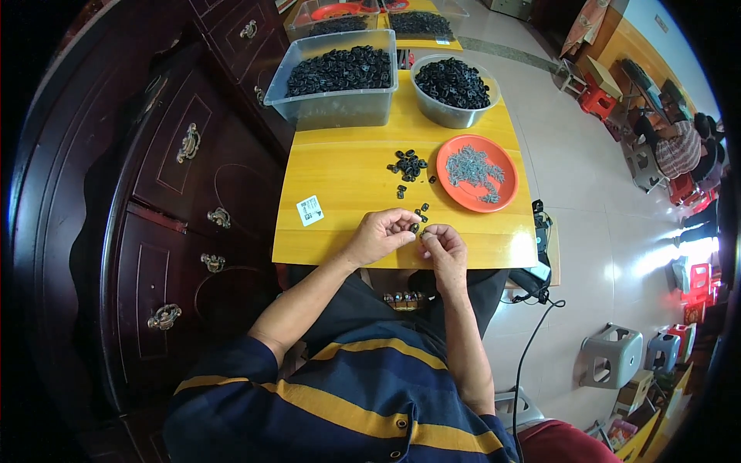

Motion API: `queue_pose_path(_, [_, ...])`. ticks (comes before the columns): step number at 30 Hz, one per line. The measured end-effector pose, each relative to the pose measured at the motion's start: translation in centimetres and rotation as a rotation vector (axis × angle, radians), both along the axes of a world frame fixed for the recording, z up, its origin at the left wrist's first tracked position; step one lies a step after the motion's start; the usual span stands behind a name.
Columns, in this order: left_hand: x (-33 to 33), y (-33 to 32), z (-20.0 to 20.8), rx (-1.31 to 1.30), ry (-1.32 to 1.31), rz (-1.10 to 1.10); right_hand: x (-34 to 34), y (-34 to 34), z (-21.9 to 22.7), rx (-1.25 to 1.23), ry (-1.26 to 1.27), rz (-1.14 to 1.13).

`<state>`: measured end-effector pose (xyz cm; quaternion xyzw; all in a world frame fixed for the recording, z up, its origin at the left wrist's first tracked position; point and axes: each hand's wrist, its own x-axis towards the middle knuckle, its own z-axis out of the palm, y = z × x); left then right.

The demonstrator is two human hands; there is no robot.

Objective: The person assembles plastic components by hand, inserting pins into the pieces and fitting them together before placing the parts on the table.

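Observation:
My left hand (pixel 380 238) is closed in a pinch on a small black plastic buckle-like piece (pixel 414 228), just above the near edge of the yellow table. Right beside it, my right hand (pixel 445 251) has thumb and finger pressed together; what they hold is too small to make out. A few loose black pieces (pixel 424 207) lie just beyond the fingertips. Farther off is a small heap of the same black pieces (pixel 409 165). To its right, an orange-red plate (pixel 505 150) bears many small silvery metal parts (pixel 472 168).
At the table's (pixel 347 166) far side stand a clear rectangular bin (pixel 332 108) and a round tub (pixel 448 114), both full of black pieces. A white label (pixel 310 210) lies at left. Dark drawers (pixel 185 193) flank the left; a black cable (pixel 532 332) hangs at right.

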<state>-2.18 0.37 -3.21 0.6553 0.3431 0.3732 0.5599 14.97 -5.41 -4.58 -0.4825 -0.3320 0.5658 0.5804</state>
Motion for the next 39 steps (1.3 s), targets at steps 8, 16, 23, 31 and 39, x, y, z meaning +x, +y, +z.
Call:
queue_pose_path(8, [0.1, -0.1, 0.7, 0.003, -0.004, -0.005, 0.0, -0.2, 0.3, -0.002, -0.019, 0.006])
queue_pose_path(16, [0.4, 0.1, -0.1, 0.012, -0.039, -0.024, -0.2, -0.2, 0.6, -0.004, 0.006, 0.018])
queue_pose_path(23, [0.1, 0.6, 0.8, -0.014, 0.008, -0.078, 0.4, -0.5, 0.5, -0.062, 0.063, 0.070])
queue_pose_path(31, [-0.1, 1.6, 1.3, 0.130, 0.160, -0.203, 0.9, -0.3, 0.8, -0.138, 0.088, 0.204])
queue_pose_path(39, [1.9, -0.9, 4.1, 0.595, 0.439, 0.057, 0.8, 0.1, 1.0, -0.158, 0.202, 0.076])
